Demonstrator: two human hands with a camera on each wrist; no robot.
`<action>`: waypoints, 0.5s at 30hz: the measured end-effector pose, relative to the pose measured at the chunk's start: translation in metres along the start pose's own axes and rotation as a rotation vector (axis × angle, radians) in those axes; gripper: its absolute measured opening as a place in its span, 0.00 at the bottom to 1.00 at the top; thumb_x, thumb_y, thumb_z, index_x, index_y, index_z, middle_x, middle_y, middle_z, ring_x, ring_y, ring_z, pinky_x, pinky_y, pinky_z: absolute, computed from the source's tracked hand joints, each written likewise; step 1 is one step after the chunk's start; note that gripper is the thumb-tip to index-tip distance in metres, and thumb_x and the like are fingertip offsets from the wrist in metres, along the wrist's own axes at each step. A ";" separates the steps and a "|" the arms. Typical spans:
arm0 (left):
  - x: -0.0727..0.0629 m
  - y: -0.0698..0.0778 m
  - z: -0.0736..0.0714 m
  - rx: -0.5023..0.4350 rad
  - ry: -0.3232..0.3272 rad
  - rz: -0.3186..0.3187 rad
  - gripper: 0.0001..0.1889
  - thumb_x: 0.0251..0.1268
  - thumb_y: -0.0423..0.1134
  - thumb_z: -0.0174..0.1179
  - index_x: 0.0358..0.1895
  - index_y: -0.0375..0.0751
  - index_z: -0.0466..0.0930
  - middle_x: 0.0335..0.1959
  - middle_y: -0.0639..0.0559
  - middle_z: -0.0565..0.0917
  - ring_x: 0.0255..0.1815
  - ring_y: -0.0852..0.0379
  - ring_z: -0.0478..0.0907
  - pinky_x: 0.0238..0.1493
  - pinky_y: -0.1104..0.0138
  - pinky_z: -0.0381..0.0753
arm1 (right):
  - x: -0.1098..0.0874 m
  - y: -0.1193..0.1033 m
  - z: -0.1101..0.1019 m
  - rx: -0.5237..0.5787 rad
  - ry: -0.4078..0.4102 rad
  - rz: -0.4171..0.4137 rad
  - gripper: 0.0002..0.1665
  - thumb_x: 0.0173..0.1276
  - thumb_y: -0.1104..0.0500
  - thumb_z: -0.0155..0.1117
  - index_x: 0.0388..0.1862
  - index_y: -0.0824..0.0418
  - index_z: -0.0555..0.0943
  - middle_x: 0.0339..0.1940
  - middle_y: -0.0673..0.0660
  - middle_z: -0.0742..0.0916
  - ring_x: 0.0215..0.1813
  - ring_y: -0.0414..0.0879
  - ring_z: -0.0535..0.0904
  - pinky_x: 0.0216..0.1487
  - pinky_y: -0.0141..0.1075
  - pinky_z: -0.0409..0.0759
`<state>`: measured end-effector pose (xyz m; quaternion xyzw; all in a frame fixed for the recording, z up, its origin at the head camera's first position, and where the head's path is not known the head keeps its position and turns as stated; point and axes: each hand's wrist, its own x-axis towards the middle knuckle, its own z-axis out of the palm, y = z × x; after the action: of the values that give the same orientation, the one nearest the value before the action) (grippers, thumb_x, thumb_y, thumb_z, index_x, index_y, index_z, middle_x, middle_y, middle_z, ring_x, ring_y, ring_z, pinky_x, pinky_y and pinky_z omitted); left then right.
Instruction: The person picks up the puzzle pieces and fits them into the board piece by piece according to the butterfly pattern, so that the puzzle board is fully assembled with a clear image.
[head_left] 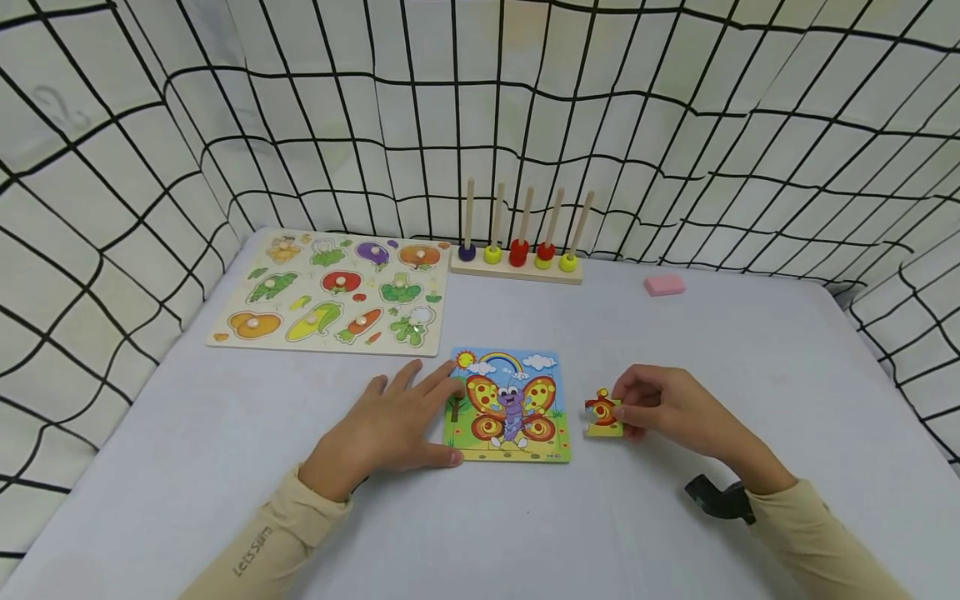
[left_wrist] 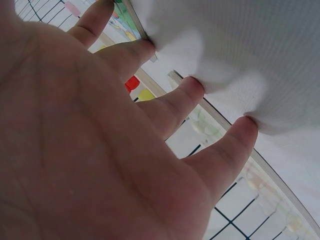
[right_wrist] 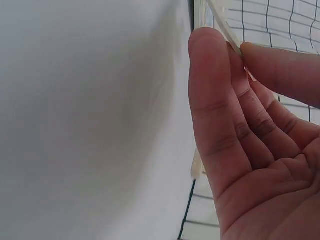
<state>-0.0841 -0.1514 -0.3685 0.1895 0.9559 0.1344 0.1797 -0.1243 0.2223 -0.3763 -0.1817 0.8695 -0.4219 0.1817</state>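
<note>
A square butterfly jigsaw puzzle [head_left: 512, 408] lies flat on the white table in the head view. My left hand [head_left: 393, 423] spreads over its left side, the thumb at the lower left corner and the index finger at the upper left edge. In the left wrist view the outstretched fingers [left_wrist: 172, 107] come down to the tabletop. To the right of the puzzle, my right hand [head_left: 667, 408] pinches a jigsaw piece [head_left: 602, 417] with a red and orange swirl on yellow. Seen edge-on in the right wrist view, the piece [right_wrist: 226, 26] sits between thumb and fingers.
A vegetable peg board [head_left: 300, 335] lies at the back left. Beside it stands a wooden bead stacker [head_left: 517, 268] with five upright pegs carrying coloured beads. A pink block [head_left: 664, 286] rests at the back right. Black netting [head_left: 420, 117] borders the table.
</note>
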 end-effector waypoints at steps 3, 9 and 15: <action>0.000 0.000 0.000 0.000 0.003 0.002 0.45 0.62 0.62 0.76 0.79 0.51 0.69 0.88 0.48 0.56 0.85 0.30 0.51 0.73 0.27 0.57 | 0.004 -0.004 0.005 0.018 -0.017 -0.021 0.07 0.74 0.64 0.73 0.45 0.63 0.82 0.30 0.55 0.87 0.31 0.52 0.86 0.37 0.39 0.89; 0.000 0.000 0.000 -0.003 0.007 0.003 0.45 0.62 0.61 0.77 0.79 0.51 0.70 0.88 0.48 0.56 0.85 0.30 0.51 0.73 0.26 0.57 | 0.011 -0.012 0.016 0.033 -0.039 -0.063 0.07 0.73 0.63 0.73 0.45 0.64 0.83 0.30 0.53 0.88 0.31 0.50 0.86 0.37 0.38 0.88; -0.001 0.000 0.000 -0.002 0.010 0.003 0.45 0.62 0.61 0.76 0.79 0.51 0.70 0.87 0.48 0.57 0.85 0.30 0.51 0.73 0.27 0.58 | 0.017 -0.022 0.027 0.056 -0.060 -0.080 0.08 0.72 0.63 0.74 0.44 0.64 0.84 0.30 0.53 0.88 0.30 0.50 0.85 0.36 0.37 0.87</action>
<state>-0.0836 -0.1514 -0.3680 0.1900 0.9564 0.1364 0.1749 -0.1232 0.1837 -0.3774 -0.2236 0.8435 -0.4474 0.1957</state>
